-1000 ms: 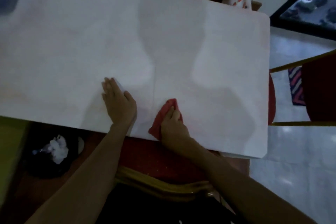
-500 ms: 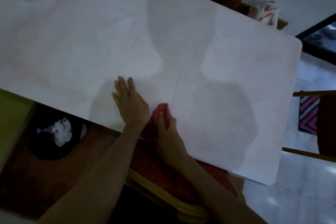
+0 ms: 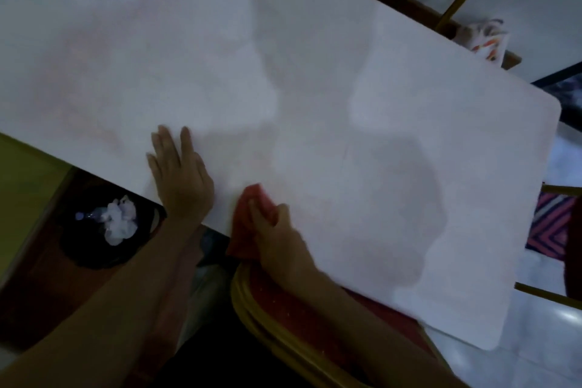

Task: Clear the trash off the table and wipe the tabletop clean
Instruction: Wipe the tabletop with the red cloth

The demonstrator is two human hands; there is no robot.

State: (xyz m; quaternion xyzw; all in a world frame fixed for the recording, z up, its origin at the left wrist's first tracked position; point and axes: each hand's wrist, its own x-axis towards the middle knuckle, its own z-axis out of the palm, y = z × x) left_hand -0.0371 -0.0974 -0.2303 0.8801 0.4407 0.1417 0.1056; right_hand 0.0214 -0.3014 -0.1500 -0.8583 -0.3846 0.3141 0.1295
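No trash shows on the white rectangular surface (image 3: 409,104). Crumpled white waste (image 3: 119,220) sits in a black round bin (image 3: 94,249) on the floor, left of the left hand (image 3: 179,173). Clearing looks done; wiping is under way at the near edge, with the far part likely left. The left hand lies flat, fingers straight and nearly together. The right hand (image 3: 280,239) has its fingers clamped on a red cloth (image 3: 242,230), right of the left fingers. Half a second earlier the cloth touched the left hand; now bare surface shows between them.
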